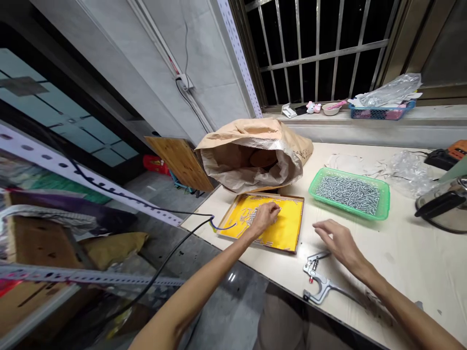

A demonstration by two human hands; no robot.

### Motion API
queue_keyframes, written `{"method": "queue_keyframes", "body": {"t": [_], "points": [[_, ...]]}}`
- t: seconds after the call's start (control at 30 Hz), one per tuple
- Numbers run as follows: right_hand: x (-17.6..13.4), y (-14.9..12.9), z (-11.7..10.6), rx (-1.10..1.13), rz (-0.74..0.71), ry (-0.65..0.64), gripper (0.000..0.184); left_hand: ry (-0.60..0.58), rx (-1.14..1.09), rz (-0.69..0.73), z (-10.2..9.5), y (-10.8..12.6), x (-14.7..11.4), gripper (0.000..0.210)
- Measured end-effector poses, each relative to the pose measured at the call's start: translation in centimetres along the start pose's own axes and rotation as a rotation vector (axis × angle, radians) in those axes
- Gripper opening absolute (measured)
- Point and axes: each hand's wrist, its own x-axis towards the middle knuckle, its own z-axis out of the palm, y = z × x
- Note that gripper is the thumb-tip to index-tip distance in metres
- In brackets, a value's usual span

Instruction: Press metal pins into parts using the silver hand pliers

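Observation:
My left hand [267, 217] is closed in a pinch over a shallow tray with a yellow lining [288, 233]. What sits between its fingertips, if anything, is too small to make out. Small silver metal pins [248, 215] lie scattered in the tray, partly hidden by that hand. My right hand [337, 240] is held over the table with fingers stretched and thumb apart, holding nothing. Just below it lies a silver C-shaped hand tool [323, 287] with a lever and a spring. To the right of the tray, a green plastic basket [384, 199] is full of small metal pieces [346, 193].
Behind the tray a large brown paper sack [295, 141] lies with its mouth toward me. A metal kettle [447, 206] and crumpled clear plastic [412, 172] are at the right. A black cable [171, 248] crosses at the left, near the table edge.

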Motion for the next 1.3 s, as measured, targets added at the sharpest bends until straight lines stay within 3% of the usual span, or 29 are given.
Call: {"method": "queue_keyframes", "body": {"t": [0.17,0.3,0.6,0.77,0.83,0.97,1.13,1.3], "points": [[4.2,-1.3,5.0,0.300,0.187,0.049,0.018,-0.064,-0.617,-0.194,0.9,2.9,-3.4,0.021],[5.0,-1.9,6.7,0.348,0.201,0.017,0.013,-0.094,-0.891,-0.290,0.7,3.9,-5.0,0.035],[4.5,-2.6,7.7,0.227,0.123,-0.037,0.019,-0.212,-1.143,-0.529,-0.1,2.4,-5.5,0.033],[5.2,-2.0,8.4,0.119,0.109,-0.078,0.024,-0.122,-1.152,-0.604,-1.1,1.8,-5.9,0.029],[5.3,-1.6,7.9,-0.048,0.067,-0.108,0.027,-0.098,-1.096,-0.606,-1.0,2.0,-6.5,0.030],[2.9,-0.7,5.0,-0.271,-0.058,-0.112,0.035,-0.213,-0.971,-0.560,0.9,3.8,-9.0,0.029],[-4.5,-0.1,0.1,-0.357,-0.059,-0.066,0.032,-0.431,-0.914,-0.582,3.8,6.5,-11.7,0.027],[-11.6,0.8,-1.9,-0.431,0.006,-0.043,0.031,-0.479,-0.741,-0.550,5.4,7.3,-12.4,0.018]]}}
